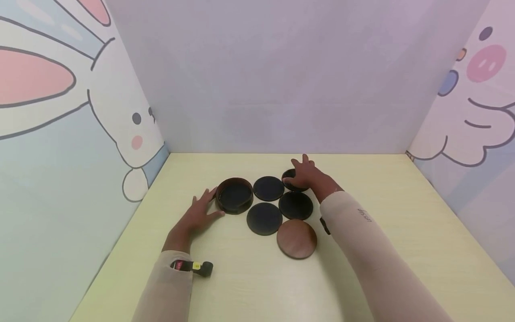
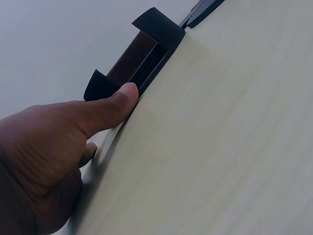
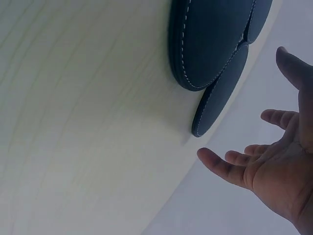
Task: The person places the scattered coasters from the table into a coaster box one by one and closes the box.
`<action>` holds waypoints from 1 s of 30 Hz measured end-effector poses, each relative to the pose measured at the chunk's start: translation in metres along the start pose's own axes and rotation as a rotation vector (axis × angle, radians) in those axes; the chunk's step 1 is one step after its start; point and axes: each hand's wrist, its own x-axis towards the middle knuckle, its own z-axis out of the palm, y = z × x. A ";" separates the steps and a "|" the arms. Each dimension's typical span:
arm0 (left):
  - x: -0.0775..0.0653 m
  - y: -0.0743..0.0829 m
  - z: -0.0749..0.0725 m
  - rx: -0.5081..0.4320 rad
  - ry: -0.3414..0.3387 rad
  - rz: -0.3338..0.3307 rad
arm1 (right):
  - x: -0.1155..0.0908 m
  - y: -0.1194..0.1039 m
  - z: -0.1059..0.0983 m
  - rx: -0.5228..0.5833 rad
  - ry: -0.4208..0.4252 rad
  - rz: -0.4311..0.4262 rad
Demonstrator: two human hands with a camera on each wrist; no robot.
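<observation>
A round dark coaster holder [image 1: 234,197] with a brown inner wall sits left of centre on the table. My left hand [image 1: 198,214] is spread at its left side, the thumb laid straight along the holder [image 2: 146,29] by its front cut-out. Thin dark layers show inside that cut-out. My right hand [image 1: 305,173] is over the far-right black coaster [image 1: 288,172], fingers spread, hiding part of it. In the right wrist view this hand [image 3: 274,166] has an empty palm, apart from the stitched black coasters [image 3: 215,39].
Right of the holder lie more round black coasters, one at the back [image 1: 268,188], one in front [image 1: 264,219] and one at right [image 1: 295,206]. A brown coaster [image 1: 297,239] lies nearest me. Grey back wall [image 1: 281,89] and cartoon-printed side walls enclose the pale wooden table [image 1: 241,286].
</observation>
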 end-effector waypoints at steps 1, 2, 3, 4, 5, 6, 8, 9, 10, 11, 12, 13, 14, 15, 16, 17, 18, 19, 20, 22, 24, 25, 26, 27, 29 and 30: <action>0.000 0.000 0.000 0.000 0.001 0.001 | 0.000 0.001 0.000 -0.004 -0.002 -0.002; -0.001 0.000 0.000 0.002 0.002 0.002 | 0.001 0.002 0.001 -0.009 -0.001 -0.005; -0.001 0.000 0.000 0.004 0.004 0.002 | 0.002 0.003 0.002 -0.008 -0.003 -0.005; -0.001 -0.001 0.000 0.006 0.005 0.002 | 0.002 0.003 0.003 -0.005 -0.008 -0.004; -0.002 -0.001 0.000 0.005 0.007 0.006 | 0.002 0.004 0.004 0.000 -0.013 -0.004; -0.002 -0.001 0.000 0.004 0.007 0.009 | 0.003 0.004 0.005 0.003 -0.017 -0.005; -0.003 0.000 0.001 0.002 0.007 0.010 | 0.003 0.005 0.007 0.009 -0.026 -0.006; -0.003 0.000 0.001 0.001 0.007 0.015 | 0.003 0.005 0.007 0.016 -0.033 -0.006; -0.003 0.000 0.000 0.000 0.008 0.021 | 0.003 0.005 0.007 0.013 -0.038 -0.011; -0.004 0.001 0.000 -0.003 0.008 0.026 | 0.002 0.005 0.007 0.011 -0.043 -0.019; -0.004 0.001 0.000 -0.003 0.008 0.028 | 0.002 0.005 0.007 0.004 -0.046 -0.029; -0.004 0.001 0.000 -0.004 0.009 0.028 | 0.002 0.005 0.007 0.002 -0.050 -0.037; -0.004 0.001 0.000 -0.005 0.009 0.030 | 0.002 0.004 0.006 0.000 -0.056 -0.045; -0.004 0.001 0.000 -0.006 0.010 0.029 | 0.002 0.003 0.006 -0.003 -0.057 -0.055; -0.004 0.002 0.000 -0.008 0.010 0.026 | 0.002 0.003 0.006 -0.003 -0.059 -0.063; -0.004 0.002 -0.001 -0.010 0.010 0.022 | 0.002 0.002 0.006 0.003 -0.063 -0.069; -0.004 0.002 -0.001 -0.006 0.010 0.022 | 0.003 0.001 0.006 0.007 -0.066 -0.069; -0.004 0.002 -0.001 -0.010 0.009 0.018 | 0.004 0.001 0.007 0.011 -0.070 -0.067; -0.004 0.002 0.000 -0.013 0.008 0.015 | 0.004 0.000 0.007 0.010 -0.072 -0.066; -0.004 0.002 0.000 -0.013 0.008 0.011 | 0.006 0.000 0.008 0.011 -0.079 -0.064; -0.004 0.001 -0.001 -0.014 0.010 0.013 | 0.008 0.000 0.009 -0.006 -0.086 -0.068; -0.004 0.001 -0.001 -0.016 0.010 0.012 | 0.009 0.000 0.009 -0.016 -0.087 -0.075; -0.004 0.000 -0.001 -0.013 0.011 0.016 | 0.009 0.000 0.009 -0.026 -0.087 -0.080; -0.004 0.000 -0.001 -0.009 0.011 0.018 | 0.010 0.000 0.009 -0.032 -0.090 -0.082; -0.003 0.000 -0.001 -0.008 0.010 0.023 | 0.010 0.000 0.008 -0.048 -0.097 -0.081; -0.003 0.000 -0.001 -0.007 0.008 0.023 | 0.010 0.000 0.008 -0.049 -0.102 -0.076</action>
